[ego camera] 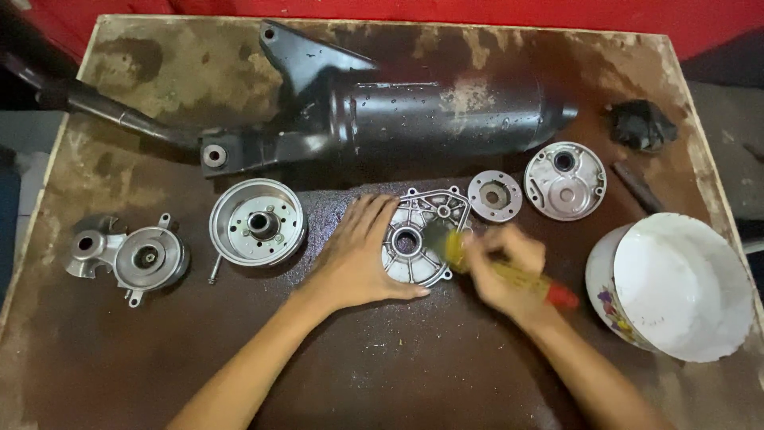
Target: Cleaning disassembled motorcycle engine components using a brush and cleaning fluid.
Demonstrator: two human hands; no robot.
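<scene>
Ribbed alu cover plate [418,239] lies flat at table centre. L hand [358,255] spread open, palm pressing its left edge. R hand [505,271] clenched round a yellow-red brush [509,275], blurred, bristles prob. touching the plate's right rim. Flywheel rotor [257,221] just left; white bowl [672,287] far right; black exhaust muffler [414,111] behind.

Two bare forearms come in from the bottom edge, no sleeves in view up to where the frame cuts them off. Left hand [358,259]: no glove, ring, watch or strap, five fingers sharp and clear. Right hand [503,271]: also ungloved with nothing on the wrist, though it's motion-blurred, so finer detail can't be made out.
</scene>
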